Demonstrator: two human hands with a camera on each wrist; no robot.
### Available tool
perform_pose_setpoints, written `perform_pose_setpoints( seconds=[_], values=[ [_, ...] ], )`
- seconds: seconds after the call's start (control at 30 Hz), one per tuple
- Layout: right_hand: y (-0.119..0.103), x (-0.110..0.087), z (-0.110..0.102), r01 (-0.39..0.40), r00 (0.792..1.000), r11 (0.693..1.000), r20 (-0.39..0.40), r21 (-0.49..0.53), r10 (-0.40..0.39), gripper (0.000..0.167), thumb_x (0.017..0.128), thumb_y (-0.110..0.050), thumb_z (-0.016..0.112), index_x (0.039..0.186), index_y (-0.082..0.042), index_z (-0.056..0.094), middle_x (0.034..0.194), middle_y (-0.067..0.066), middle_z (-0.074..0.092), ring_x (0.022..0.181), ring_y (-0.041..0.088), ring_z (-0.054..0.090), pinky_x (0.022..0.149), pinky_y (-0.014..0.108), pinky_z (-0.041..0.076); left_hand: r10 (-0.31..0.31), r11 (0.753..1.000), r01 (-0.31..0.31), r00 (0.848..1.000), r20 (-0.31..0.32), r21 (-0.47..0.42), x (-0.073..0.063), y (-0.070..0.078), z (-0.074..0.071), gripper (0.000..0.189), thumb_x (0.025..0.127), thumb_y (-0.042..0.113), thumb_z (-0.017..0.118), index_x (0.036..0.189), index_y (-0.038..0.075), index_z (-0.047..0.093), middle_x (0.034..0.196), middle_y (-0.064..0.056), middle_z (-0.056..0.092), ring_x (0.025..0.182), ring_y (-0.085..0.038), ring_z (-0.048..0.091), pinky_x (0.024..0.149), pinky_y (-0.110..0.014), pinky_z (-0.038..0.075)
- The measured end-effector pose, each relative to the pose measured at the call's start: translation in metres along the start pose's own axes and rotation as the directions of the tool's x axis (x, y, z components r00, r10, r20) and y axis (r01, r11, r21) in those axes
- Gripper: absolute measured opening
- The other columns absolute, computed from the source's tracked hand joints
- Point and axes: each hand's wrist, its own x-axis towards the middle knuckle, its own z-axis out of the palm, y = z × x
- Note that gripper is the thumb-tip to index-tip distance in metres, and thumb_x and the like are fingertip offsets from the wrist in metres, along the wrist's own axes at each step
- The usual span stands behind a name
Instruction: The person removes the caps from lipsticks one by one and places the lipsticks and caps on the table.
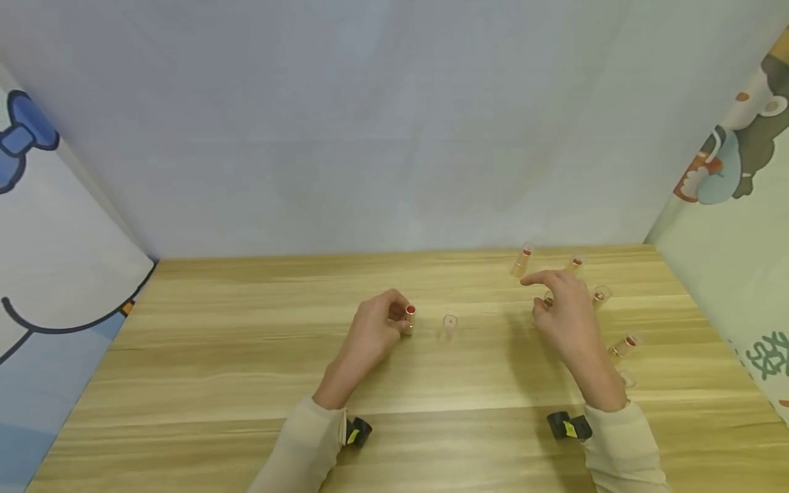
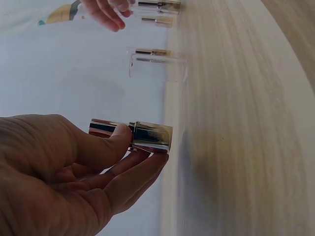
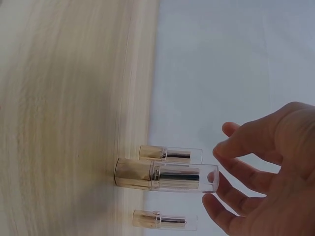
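My left hand [image 1: 372,329] pinches an uncapped gold lipstick [image 1: 409,316] with a red tip, just above the table; the left wrist view shows thumb and fingers on its shiny tube [image 2: 153,136]. A clear cap [image 1: 450,327] stands on the table to its right. Over at the right, my right hand [image 1: 570,318] reaches toward a group of lipsticks, its thumb and index finger apart. Closest to its fingertips is an upright capped lipstick [image 3: 167,174], partly hidden by the hand in the head view. Whether a fingertip touches its cap I cannot tell.
More capped lipsticks stand around the right hand: one at the back [image 1: 522,262], one behind the hand [image 1: 576,264], one to its right [image 1: 600,297] and one nearer [image 1: 624,345]. A clear rim [image 1: 626,378] shows beside the right wrist. Pale cloth [image 1: 394,137] hangs behind the wooden table [image 1: 216,356].
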Motion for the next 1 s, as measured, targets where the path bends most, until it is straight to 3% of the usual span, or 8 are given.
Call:
perform_pose_setpoints(
  seconds=[0.2,0.43,0.73,1.0],
  values=[
    [0.0028,0.0008,0.0,-0.008,1.0,1.0,0.019,0.012,0.008,0.046,0.083,0.019,0.048,0.12,0.004,0.071,0.133,0.033,0.062,0.12,0.05,0.054,0.102,0.064,0.041,-0.014,1.0,0.014,1.0,0.018,0.022,0.0009,-0.0007,0.0015,0.02,0.09,-0.006,0.075,0.107,0.002,0.069,0.103,-0.012,0.075,0.098,-0.026,0.07,0.089,-0.039,0.06],
    [0.0048,0.001,0.0004,-0.02,0.999,1.0,0.044,-0.005,0.02,0.045,0.086,0.02,0.046,0.12,0.003,0.071,0.13,0.031,0.063,0.114,0.047,0.058,0.088,0.056,0.047,-0.018,0.999,0.016,0.999,0.034,0.05,0.0011,-0.0029,0.0033,0.018,0.091,-0.005,0.075,0.105,0.004,0.067,0.102,-0.012,0.074,0.097,-0.025,0.069,0.088,-0.039,0.059],
    [0.0059,-0.0009,0.0017,-0.017,0.998,1.0,0.064,-0.017,0.018,0.045,0.085,0.019,0.044,0.118,0.004,0.071,0.124,0.031,0.065,0.105,0.043,0.059,0.086,0.055,0.048,-0.032,0.998,0.03,0.998,0.048,0.046,0.0008,-0.0031,0.0025,0.019,0.09,-0.004,0.076,0.105,0.004,0.067,0.102,-0.011,0.073,0.096,-0.025,0.068,0.089,-0.038,0.059],
    [0.0073,0.0002,0.0021,-0.037,0.996,0.999,0.079,-0.019,0.038,0.046,0.087,0.02,0.043,0.119,0.004,0.07,0.124,0.032,0.064,0.11,0.047,0.06,0.088,0.059,0.052,-0.018,0.999,0.015,0.999,0.052,0.048,0.0013,-0.0042,0.0015,0.019,0.09,-0.006,0.076,0.104,0.003,0.066,0.104,-0.012,0.074,0.095,-0.024,0.068,0.089,-0.037,0.059]
  ],
)
